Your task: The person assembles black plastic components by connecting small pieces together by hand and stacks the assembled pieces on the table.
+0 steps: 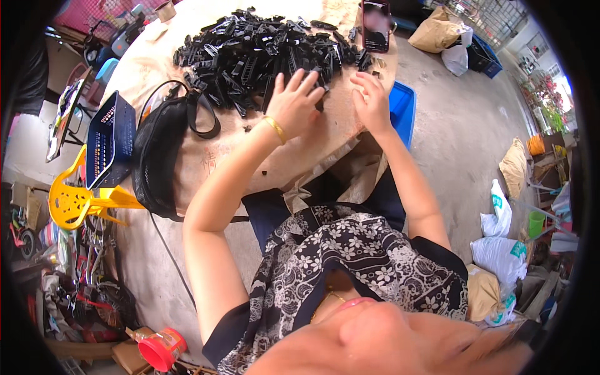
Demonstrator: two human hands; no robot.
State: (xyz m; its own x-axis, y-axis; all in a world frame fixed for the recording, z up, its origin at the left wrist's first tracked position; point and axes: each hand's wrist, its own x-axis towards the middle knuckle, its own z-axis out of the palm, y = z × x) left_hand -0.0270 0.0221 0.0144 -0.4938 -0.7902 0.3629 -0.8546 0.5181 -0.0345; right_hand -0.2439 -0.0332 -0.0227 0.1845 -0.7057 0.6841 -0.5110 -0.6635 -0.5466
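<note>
A heap of small black plastic parts (250,59) lies on the cloth-covered round table (219,169). My left hand (292,106), with a gold bangle at the wrist, is at the heap's near edge. Its fingers are spread apart, and a dark piece shows beside them. To the right of the heap, my right hand (372,103) hovers over the table's edge. Its fingers are bent in toward the thumb; whatever is between them is too small or hidden to name.
A phone (376,25) stands at the table's far right. A black bag (164,147) with a strap lies at the left, beside a dark blue basket (111,140) and a yellow chair (67,195). A blue bin (403,109) sits right of the table. Several sacks (497,256) line the floor.
</note>
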